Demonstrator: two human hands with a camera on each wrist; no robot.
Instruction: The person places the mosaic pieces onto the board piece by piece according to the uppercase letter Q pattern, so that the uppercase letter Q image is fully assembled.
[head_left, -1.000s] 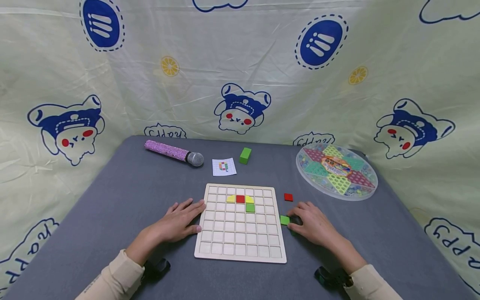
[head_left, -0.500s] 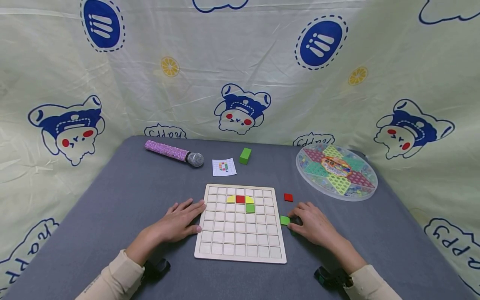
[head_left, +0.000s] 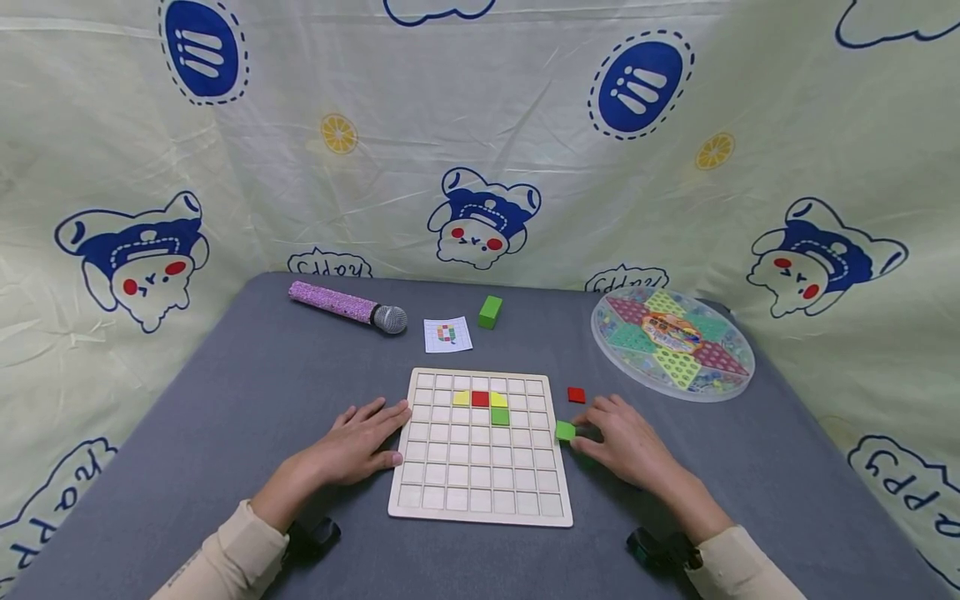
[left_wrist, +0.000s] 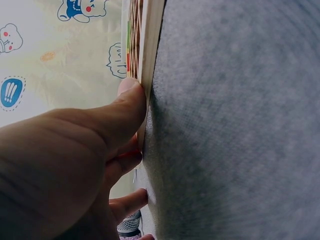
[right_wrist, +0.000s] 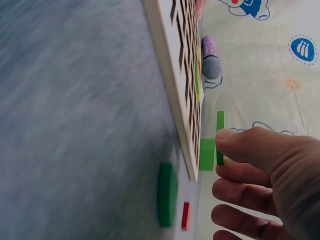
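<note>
My right hand pinches a green square tile between thumb and fingers, beside the right edge of the wooden grid board. In the right wrist view the green tile is raised off the cloth, and another green piece lies on the table below. My left hand lies spread at the board's left edge; in the left wrist view the thumb presses that edge. On the board, a red tile sits between two yellow pieces, with a green tile below the right one.
A loose red tile lies right of the board. Behind are a pattern card, a green block and a glittery purple microphone. A round, clear-rimmed game box stands at the back right.
My right hand has lifted the green tile from the table and moved it slightly left, to the board's edge. The left hand and board have stayed put.
</note>
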